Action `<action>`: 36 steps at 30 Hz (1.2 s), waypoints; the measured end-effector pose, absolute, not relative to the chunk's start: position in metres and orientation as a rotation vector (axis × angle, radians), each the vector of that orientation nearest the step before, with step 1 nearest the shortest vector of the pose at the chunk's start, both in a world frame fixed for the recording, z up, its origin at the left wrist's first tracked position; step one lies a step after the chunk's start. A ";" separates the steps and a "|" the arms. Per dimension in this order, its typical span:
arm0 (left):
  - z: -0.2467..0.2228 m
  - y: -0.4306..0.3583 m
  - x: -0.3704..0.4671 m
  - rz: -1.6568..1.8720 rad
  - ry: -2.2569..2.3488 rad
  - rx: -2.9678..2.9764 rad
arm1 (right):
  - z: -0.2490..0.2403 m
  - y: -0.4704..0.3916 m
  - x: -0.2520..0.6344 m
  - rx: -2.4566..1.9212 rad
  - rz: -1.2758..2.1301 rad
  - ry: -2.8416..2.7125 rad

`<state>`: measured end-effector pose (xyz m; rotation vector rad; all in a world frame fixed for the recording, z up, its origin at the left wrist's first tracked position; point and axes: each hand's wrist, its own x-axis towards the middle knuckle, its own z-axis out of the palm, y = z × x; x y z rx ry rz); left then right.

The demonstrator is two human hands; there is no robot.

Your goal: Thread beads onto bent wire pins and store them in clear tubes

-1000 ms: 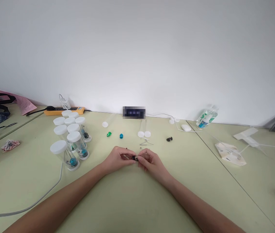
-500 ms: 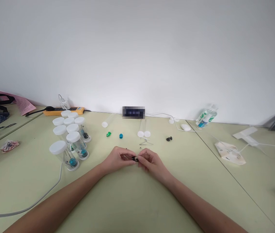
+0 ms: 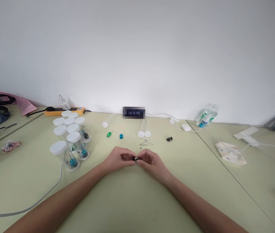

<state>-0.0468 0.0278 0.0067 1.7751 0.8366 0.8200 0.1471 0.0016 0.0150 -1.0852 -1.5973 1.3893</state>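
My left hand (image 3: pixel 118 159) and my right hand (image 3: pixel 152 162) meet fingertip to fingertip above the table. Between them is a small black part (image 3: pixel 134 159), pinched by the left thumb and fingers, with a thin metal piece partly showing inside that hand. The right thumb and fingers close on the other end of the black part; fingers hide most of it. Beyond the hands lie thin metal rods (image 3: pixel 146 142), a blue bead-like piece (image 3: pixel 121 136), green pieces (image 3: pixel 109 134) and black pieces (image 3: pixel 169 139).
Several clear tubes with white caps (image 3: pixel 58 147) stand at the left. More tubes (image 3: pixel 144 133) lie near a dark display (image 3: pixel 133 112). An orange power strip (image 3: pixel 64 111), a plastic bottle (image 3: pixel 206 117), a white case (image 3: pixel 186 127) and a tissue packet (image 3: pixel 230 153) rest farther out.
The right fingertips have shifted slightly left, closer to the left fingertips and over the black part. The left hand stays almost still.
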 end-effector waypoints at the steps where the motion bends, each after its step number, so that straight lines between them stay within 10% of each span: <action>1: 0.007 0.028 -0.047 0.813 0.829 1.781 | 0.016 0.001 0.147 -1.071 1.413 -1.594; 36: 0.008 0.028 -0.047 0.793 0.804 1.767 | 0.014 0.000 0.147 -1.072 1.380 -1.645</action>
